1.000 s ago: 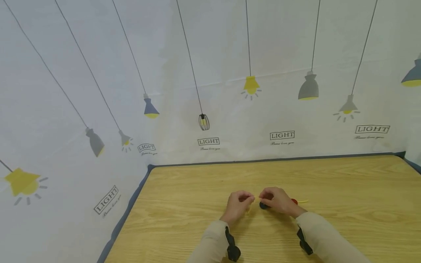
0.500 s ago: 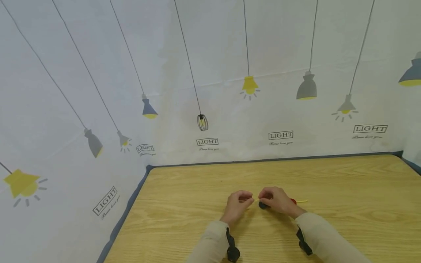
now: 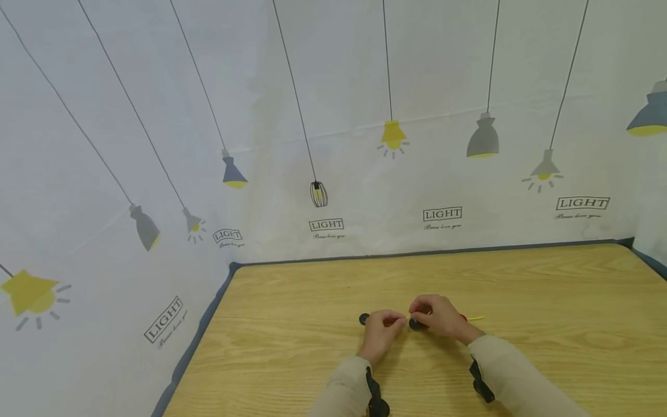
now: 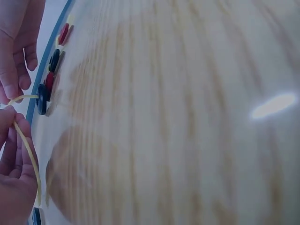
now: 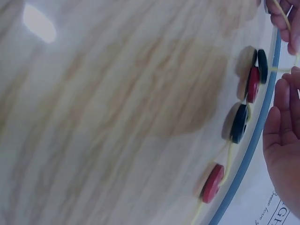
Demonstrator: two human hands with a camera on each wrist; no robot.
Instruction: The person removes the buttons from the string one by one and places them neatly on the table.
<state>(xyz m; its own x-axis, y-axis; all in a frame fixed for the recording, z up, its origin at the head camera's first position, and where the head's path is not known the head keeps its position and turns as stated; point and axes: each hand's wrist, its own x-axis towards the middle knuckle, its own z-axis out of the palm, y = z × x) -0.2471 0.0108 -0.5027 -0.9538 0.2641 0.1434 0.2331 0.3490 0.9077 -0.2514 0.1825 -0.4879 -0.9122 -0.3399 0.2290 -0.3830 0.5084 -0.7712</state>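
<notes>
Thumb and fingertips of my left hand (image 3: 383, 333) pinch a yellow string (image 4: 29, 152), whose loose length hangs across the palm in the left wrist view. Close by on the right, my right hand (image 3: 440, 315) pinches the same string near a dark button-like disc (image 3: 416, 324). From that disc (image 5: 262, 66) the string runs on through a red disc (image 5: 253, 84), another dark disc (image 5: 239, 124) and a further red disc (image 5: 213, 183), all standing on edge or tilted in the right wrist view. The exact fingertip contact is partly hidden.
A separate dark disc (image 3: 364, 319) lies just left of my left hand. The wood-grain table (image 3: 292, 347) ends at a blue edge before a white wall cloth (image 3: 365, 174) printed with lamps. Yellow string end (image 3: 476, 318) sticks out beyond the right hand.
My left hand has shifted a little right and nearer the body, closing toward the right hand. The dark disc at its left now shows. My right hand stays nearly still.
</notes>
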